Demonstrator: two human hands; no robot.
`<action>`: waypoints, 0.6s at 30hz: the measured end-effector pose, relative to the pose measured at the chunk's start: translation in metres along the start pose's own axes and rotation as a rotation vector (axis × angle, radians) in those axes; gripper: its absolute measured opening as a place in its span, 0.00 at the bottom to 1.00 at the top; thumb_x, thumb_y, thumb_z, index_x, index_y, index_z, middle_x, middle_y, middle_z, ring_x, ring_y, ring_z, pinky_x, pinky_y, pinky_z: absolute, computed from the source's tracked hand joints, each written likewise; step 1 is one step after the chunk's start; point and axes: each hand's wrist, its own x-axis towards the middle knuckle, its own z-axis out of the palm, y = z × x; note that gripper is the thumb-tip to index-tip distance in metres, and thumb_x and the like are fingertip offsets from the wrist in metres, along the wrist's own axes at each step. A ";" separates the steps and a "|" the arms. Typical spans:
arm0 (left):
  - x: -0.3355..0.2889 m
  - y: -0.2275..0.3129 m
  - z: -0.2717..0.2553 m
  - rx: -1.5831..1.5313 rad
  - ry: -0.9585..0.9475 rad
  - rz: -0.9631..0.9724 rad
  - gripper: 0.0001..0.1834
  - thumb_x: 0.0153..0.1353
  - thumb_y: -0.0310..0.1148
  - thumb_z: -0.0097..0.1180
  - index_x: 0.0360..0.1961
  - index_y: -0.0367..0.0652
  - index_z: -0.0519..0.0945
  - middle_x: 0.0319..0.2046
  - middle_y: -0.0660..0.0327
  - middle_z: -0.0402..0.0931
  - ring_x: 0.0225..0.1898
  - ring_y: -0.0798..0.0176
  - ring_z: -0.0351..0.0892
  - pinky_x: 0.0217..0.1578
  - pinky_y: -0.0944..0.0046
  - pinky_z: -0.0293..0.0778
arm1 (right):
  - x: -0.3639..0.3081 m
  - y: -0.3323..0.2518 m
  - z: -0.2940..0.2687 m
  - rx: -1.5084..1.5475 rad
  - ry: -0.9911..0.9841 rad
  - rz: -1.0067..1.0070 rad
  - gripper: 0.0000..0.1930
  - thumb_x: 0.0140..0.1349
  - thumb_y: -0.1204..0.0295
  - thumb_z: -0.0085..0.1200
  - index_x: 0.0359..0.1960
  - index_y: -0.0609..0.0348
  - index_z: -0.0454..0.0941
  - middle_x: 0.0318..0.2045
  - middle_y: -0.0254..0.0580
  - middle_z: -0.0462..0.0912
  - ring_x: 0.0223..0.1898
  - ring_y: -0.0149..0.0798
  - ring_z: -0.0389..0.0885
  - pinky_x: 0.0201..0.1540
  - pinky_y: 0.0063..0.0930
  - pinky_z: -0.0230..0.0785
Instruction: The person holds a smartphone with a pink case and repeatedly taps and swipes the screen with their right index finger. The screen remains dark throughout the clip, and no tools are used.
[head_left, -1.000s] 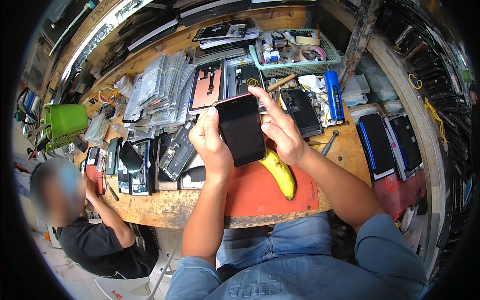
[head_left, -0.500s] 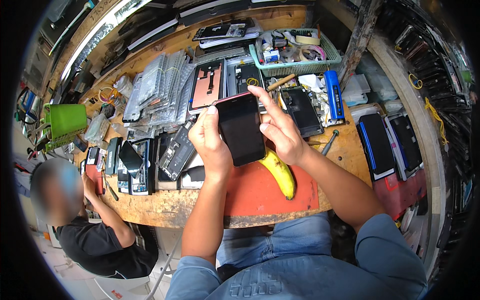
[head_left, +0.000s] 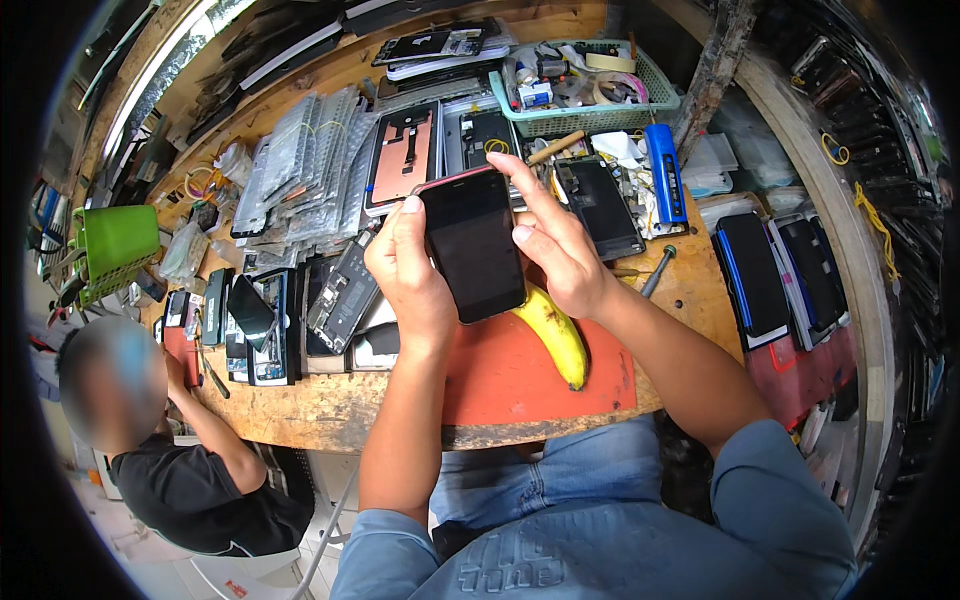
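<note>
A black-screened phone point(head_left: 474, 245) with a reddish edge is held up above the bench, its screen dark. My left hand point(head_left: 412, 275) grips its left side, thumb at the upper left corner. On the other side my right hand point(head_left: 560, 240) holds it, with the index finger at the top right corner and the thumb by the right edge. Below the phone a yellow banana point(head_left: 556, 345) lies on a red mat point(head_left: 500, 385), its upper end hidden behind the phone and my right hand.
Behind are bubble-wrapped parts point(head_left: 310, 160), a copper-coloured panel point(head_left: 404, 155) and a green basket point(head_left: 590, 122) of odds and ends. Right stand a blue cylindrical tool point(head_left: 664, 175) and a screwdriver point(head_left: 658, 272). Opened phones point(head_left: 270, 330) line the left; a co-worker point(head_left: 190, 480) sits there.
My view has shifted slightly. The phone stays in both hands, with almost the same hold and tilt.
</note>
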 end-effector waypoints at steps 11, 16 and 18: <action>0.001 0.001 0.004 -0.049 0.029 -0.013 0.18 0.79 0.34 0.47 0.40 0.31 0.84 0.34 0.64 0.81 0.35 0.74 0.74 0.38 0.71 0.71 | 0.000 0.004 -0.001 -0.017 -0.003 -0.002 0.37 0.70 0.74 0.44 0.82 0.59 0.54 0.23 0.33 0.69 0.25 0.26 0.63 0.32 0.27 0.61; 0.001 0.004 0.004 -0.050 0.021 -0.007 0.18 0.79 0.34 0.47 0.40 0.31 0.84 0.35 0.63 0.82 0.35 0.73 0.76 0.39 0.70 0.73 | 0.000 -0.004 0.000 -0.005 -0.008 0.049 0.36 0.70 0.75 0.43 0.82 0.58 0.55 0.26 0.36 0.71 0.26 0.27 0.64 0.34 0.27 0.63; 0.002 0.000 -0.004 -0.038 -0.011 -0.004 0.17 0.77 0.35 0.48 0.42 0.32 0.84 0.39 0.59 0.84 0.38 0.69 0.82 0.42 0.67 0.78 | -0.001 -0.002 0.000 0.001 -0.012 0.054 0.36 0.70 0.75 0.43 0.82 0.58 0.55 0.27 0.37 0.73 0.26 0.26 0.64 0.34 0.27 0.63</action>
